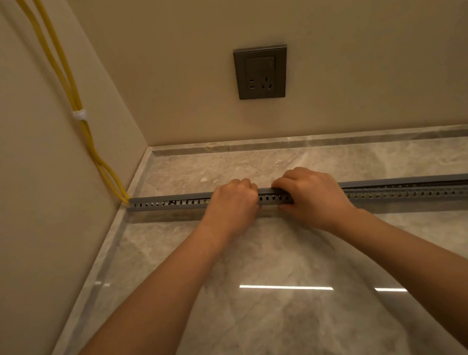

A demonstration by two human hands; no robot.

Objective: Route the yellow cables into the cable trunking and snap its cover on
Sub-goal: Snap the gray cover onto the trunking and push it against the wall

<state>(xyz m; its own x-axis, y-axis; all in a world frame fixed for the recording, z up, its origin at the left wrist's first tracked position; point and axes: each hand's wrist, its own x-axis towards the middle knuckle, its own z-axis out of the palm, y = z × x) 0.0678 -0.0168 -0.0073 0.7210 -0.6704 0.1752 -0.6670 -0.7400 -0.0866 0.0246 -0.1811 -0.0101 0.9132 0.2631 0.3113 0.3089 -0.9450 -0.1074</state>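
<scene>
A grey slotted cable trunking (pixel 169 205) lies across the marble floor, from the left wall off to the right. Its grey cover (pixel 418 180) sits flush on the left stretch and rides slightly raised right of my hands. Yellow cables (pixel 73 87) run down the left wall, bound by a white tie (pixel 80 115), and enter the trunking's left end. My left hand (pixel 231 203) and my right hand (pixel 312 195) sit side by side on the trunking, fingers curled over the cover's top and thumbs at the front wall.
A dark wall socket (pixel 261 72) sits on the back wall above the floor. A marble skirting strip (pixel 309 139) runs along the back wall and another along the left wall. The glossy floor (pixel 269 303) reflects ceiling lights.
</scene>
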